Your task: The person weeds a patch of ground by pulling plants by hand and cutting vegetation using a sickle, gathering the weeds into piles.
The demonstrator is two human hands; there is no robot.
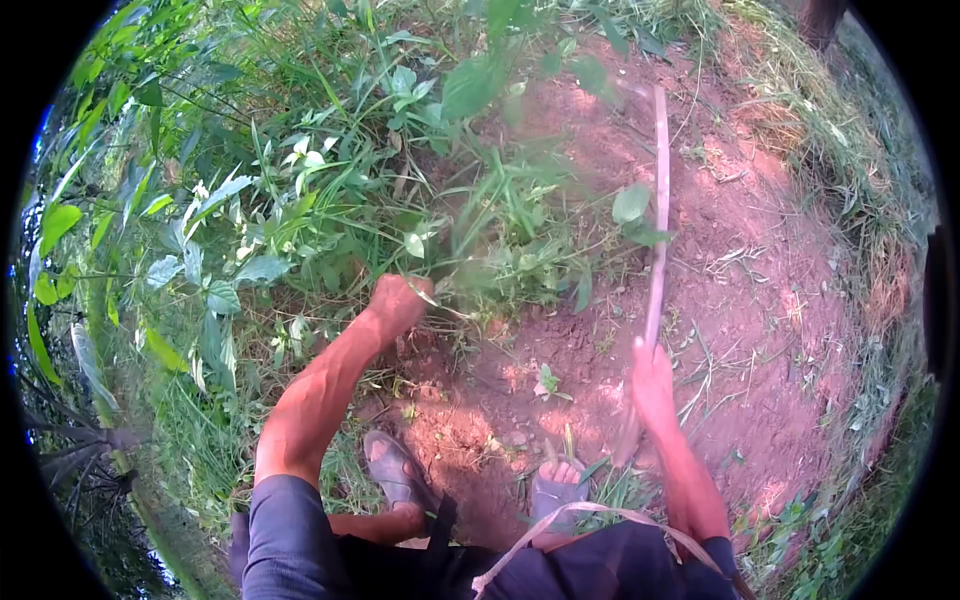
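The stick (662, 195) looks long, pale, slightly bowed.

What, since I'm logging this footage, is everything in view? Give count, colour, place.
plants: many, green, left and upper centre
soil: one patch, reddish brown, centre and right
dry grass: many strands, straw-coloured, upper right
trunk: one, dark, top right
long stick: one, pale, right of centre
strap: one, pale tan, bottom
sandals: two, greyish, below centre
sleeves: two, dark, bottom
feet: two, in the sandals
left hand: one, closed on plants
right hand: one, closed on long stick
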